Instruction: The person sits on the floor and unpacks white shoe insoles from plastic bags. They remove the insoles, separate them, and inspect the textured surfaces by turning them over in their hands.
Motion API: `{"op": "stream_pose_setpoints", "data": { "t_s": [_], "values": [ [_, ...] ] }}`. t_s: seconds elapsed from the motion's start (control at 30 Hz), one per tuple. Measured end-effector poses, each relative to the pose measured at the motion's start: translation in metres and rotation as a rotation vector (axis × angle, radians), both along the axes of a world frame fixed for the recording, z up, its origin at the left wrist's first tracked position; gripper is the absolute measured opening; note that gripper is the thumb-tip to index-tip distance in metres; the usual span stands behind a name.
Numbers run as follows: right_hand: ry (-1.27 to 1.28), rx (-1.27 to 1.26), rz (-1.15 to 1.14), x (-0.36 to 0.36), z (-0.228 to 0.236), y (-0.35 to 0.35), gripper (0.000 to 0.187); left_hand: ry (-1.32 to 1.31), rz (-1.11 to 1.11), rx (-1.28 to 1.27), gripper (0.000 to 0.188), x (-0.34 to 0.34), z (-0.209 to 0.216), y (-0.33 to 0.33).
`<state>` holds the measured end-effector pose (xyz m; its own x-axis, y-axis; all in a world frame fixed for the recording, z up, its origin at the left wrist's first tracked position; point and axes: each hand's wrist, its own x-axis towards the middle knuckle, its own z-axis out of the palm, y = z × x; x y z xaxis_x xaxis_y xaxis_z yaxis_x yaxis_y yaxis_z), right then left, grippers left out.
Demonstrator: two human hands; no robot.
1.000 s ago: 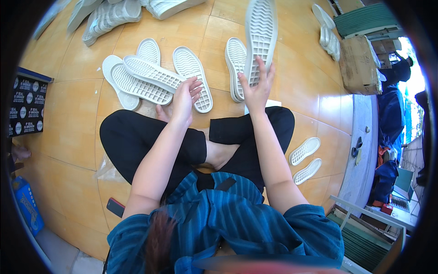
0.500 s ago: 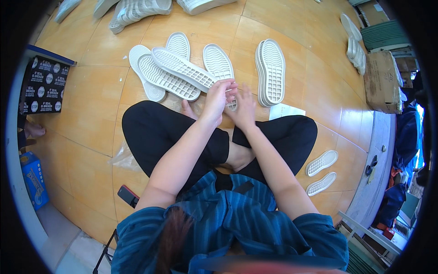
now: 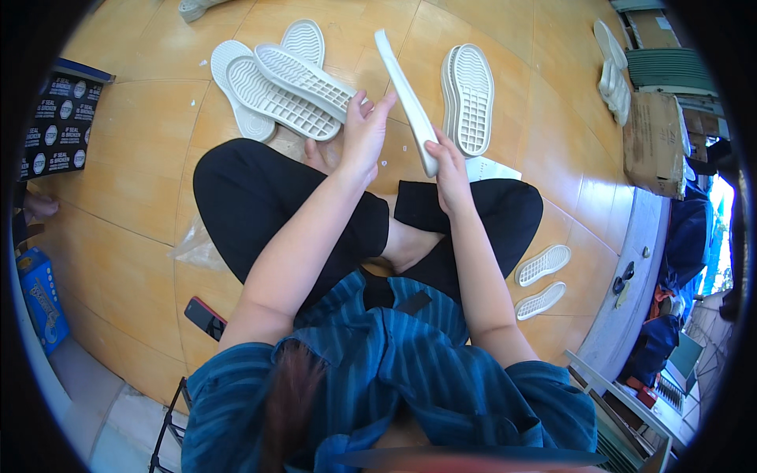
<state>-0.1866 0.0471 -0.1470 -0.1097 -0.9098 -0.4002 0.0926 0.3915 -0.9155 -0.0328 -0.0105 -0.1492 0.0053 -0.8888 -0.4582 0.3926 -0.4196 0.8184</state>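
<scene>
A white shoe sole (image 3: 407,101) is up off the floor, turned on edge so its thin side faces me. Its near end is gripped by my right hand (image 3: 452,172), thumb against the side. My left hand (image 3: 364,135) has its fingers apart, between that sole and a spread of soles. In that spread, the top sole (image 3: 303,79) ends by my left fingertips; whether they touch is unclear. Below it a second sole (image 3: 272,98) shows its grid and wavy ribs, with others partly covered. Right of the raised sole lies a stack of soles (image 3: 473,98).
White paper (image 3: 497,168) lies below the stack. Two smaller soles (image 3: 543,266) rest right of my knee. A phone (image 3: 205,318) and clear plastic (image 3: 199,243) are at my left. A cardboard box (image 3: 653,142) stands right, a black printed box (image 3: 63,126) left.
My right hand has lifted the sole that lay in front of me and turned it on edge. My hands have moved apart. The view has shifted slightly.
</scene>
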Motion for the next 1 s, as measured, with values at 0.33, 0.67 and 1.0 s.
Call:
{"op": "stream_pose_setpoints", "data": {
  "t_s": [0.33,0.67,1.0],
  "values": [
    [-0.22,-0.175,0.06,0.022,0.045,0.031,0.051,0.231,-0.155,-0.187,0.079,-0.002,0.014,0.009],
    [0.02,-0.242,0.078,0.026,0.034,0.027,0.029,0.258,-0.127,-0.131,0.075,-0.001,0.008,0.007],
    [0.692,-0.408,0.07,-0.019,0.02,0.028,0.04,0.132,-0.177,-0.444,0.074,0.0,0.028,0.011]
  ]
}}
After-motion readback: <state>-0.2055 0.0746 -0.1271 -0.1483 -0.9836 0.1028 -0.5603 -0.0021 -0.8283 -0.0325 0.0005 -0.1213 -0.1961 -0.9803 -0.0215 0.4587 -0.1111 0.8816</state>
